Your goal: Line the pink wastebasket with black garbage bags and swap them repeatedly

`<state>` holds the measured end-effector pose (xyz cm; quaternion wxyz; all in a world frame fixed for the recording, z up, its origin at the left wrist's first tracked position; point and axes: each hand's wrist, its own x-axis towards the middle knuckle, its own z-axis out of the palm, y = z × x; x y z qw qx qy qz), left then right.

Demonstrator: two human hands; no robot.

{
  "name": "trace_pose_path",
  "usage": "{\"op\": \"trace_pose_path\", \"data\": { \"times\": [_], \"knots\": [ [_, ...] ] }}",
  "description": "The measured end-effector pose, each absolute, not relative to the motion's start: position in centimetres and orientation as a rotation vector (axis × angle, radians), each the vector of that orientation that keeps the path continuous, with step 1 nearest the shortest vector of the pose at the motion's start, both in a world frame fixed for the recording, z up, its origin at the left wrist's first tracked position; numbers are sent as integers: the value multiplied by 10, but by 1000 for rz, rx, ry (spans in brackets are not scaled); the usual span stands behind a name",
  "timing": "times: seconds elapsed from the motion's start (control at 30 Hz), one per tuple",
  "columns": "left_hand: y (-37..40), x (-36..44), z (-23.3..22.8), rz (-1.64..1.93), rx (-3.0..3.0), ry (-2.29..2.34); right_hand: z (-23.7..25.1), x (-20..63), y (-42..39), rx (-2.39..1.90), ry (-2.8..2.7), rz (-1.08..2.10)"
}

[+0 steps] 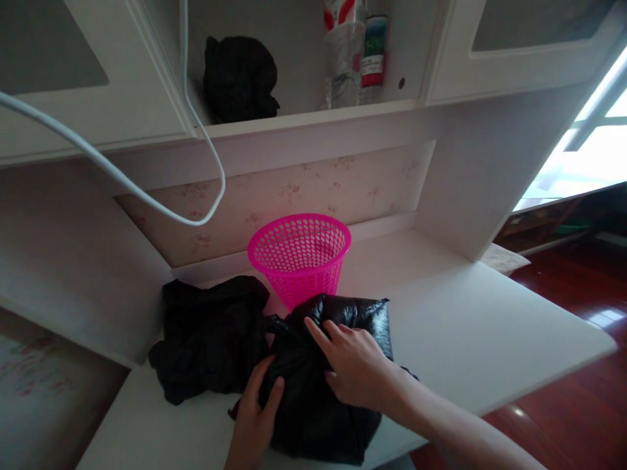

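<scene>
One white tabletop [470, 326] carries everything within reach; its broadest open stretch runs right from the bag to the rounded corner, with a narrower strip along the front at left. The black plastic bag [318, 427] lies between the person's hands, its near end close to the tabletop's front edge; I cannot tell whether it overhangs. Just left, a dark bundle [215, 339] reaches back toward the side panel [98, 241], leaving little room there. Behind the bag, the pink basket [313, 282] stands upright near the back wall, rim upward. The right hand [355, 362] rests on the bag, forefinger extended, other fingers bent; the left hand [255, 408] touches its left side, thumb and forefinger narrowly parted. Whether either hand grips the plastic, I cannot tell.
</scene>
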<state>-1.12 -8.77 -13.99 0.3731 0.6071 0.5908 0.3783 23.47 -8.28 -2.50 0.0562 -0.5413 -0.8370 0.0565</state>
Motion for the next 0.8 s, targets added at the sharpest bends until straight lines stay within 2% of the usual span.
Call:
{"op": "trace_pose_path", "data": {
  "times": [0.2,0.53,0.8],
  "knots": [
    [-99,-1,-140,948,1621,1451,-20,278,-84,-1706,-2506,-8],
    [-117,15,-147,878,1743,1361,13,394,-57,-1692,-2193,-687],
    [-110,0,-136,983,1893,1455,-17,473,-12,-1932,-1979,-597]
  ]
}}
